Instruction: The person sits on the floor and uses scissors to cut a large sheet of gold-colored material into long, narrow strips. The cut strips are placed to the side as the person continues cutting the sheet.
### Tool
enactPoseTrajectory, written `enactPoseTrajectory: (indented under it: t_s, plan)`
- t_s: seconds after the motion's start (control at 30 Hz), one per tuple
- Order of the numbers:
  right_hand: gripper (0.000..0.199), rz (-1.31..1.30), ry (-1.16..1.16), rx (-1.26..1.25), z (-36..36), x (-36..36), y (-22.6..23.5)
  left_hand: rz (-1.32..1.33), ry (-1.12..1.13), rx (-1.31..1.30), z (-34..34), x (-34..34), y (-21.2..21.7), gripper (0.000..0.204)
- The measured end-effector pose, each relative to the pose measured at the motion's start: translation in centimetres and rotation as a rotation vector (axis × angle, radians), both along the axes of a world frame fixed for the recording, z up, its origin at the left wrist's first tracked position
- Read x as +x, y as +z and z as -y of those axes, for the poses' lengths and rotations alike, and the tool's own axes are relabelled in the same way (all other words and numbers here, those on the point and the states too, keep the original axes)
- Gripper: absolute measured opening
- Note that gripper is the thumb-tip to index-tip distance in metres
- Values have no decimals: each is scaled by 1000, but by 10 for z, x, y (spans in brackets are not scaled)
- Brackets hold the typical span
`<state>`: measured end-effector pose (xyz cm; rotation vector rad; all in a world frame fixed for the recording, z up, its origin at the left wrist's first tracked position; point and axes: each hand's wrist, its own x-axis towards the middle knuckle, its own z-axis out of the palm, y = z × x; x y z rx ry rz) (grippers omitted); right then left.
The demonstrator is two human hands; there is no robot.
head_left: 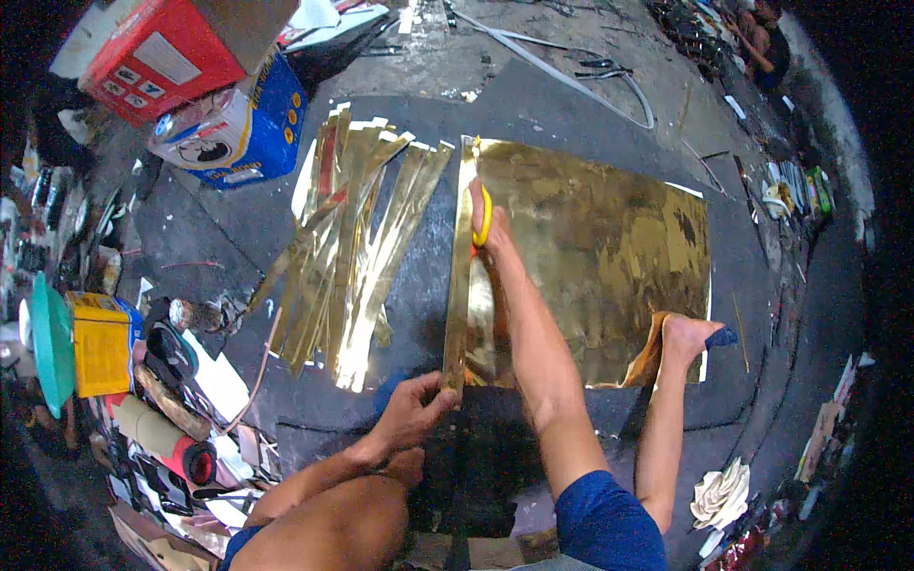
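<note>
A large shiny gold sheet lies flat on a dark floor mat. My right hand grips yellow-handled scissors far up the sheet's left side, along a cut line. My left hand pinches the near end of the narrow gold strip being parted from the sheet. A bare foot presses on the sheet's near right corner. To the left lies a pile of several cut gold strips.
Red and blue cardboard boxes stand at the back left. A yellow box, paper rolls and clutter line the left edge. Another person sits at the far top right. Crumpled paper lies at lower right.
</note>
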<state>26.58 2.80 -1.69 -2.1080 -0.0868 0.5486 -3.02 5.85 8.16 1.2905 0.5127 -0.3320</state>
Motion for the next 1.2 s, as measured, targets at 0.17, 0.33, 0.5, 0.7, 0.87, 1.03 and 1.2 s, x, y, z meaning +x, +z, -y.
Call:
enactPoseTrajectory:
  t_s: [0.17,0.33,0.5,0.7,0.87,1.03,1.2]
  plan:
    - [95,-207,25,6,-26,51,-11,98,-24,131,-17,-15,-1,20]
    - [87,-331,105,361,-21,45,-12,192,6,171,-32,-31,-12,20]
    - [80,-511,-33,459,-44,39,2,119,39,353,-67,-56,-17,24]
    - [64,-696,-150,643,-5,21,34,-43,110,1397,-94,-44,-14,40]
    - [63,-436,-253,648,70,-84,39,184,28,800,-47,-6,-44,40]
    - [86,-616,-202,441,164,-235,47,77,70,334,12,22,-162,49]
    - [85,-920,-117,484,206,-353,72,-98,177,326,18,33,-148,33]
